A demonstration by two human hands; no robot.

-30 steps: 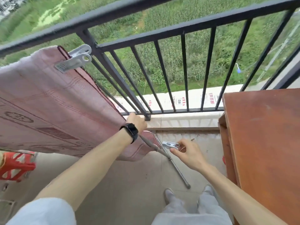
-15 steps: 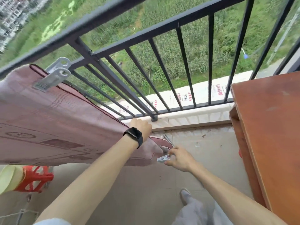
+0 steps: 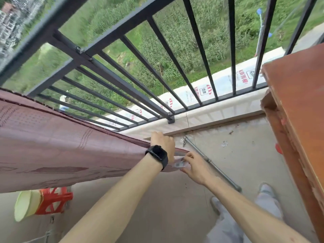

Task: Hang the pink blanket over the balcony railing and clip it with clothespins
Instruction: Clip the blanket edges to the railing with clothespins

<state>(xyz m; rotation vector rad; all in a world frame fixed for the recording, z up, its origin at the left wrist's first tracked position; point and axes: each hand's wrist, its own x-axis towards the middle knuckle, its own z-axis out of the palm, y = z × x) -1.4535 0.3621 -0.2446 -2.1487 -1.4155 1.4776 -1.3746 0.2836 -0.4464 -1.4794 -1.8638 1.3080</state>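
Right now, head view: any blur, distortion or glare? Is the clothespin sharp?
Head view: wide-angle fans the railing bars; top rail and left edge smear with motion blur; flat daylight, no glare or hard shadows; clothespin in the right hand is soft, detail lost.

One pink blanket (image 3: 61,146), edge in the fingers of my left hand (image 3: 164,142). One clothespin (image 3: 178,164), pinched in my right hand (image 3: 196,168). One metal rod (image 3: 220,171) just past those fingers. One red stool (image 3: 54,200).

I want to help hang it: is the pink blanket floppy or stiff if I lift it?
Probably floppy: the blanket hangs in a soft, curving sheet. Likely light too, since the left hand can hold its corner up by the fingers.
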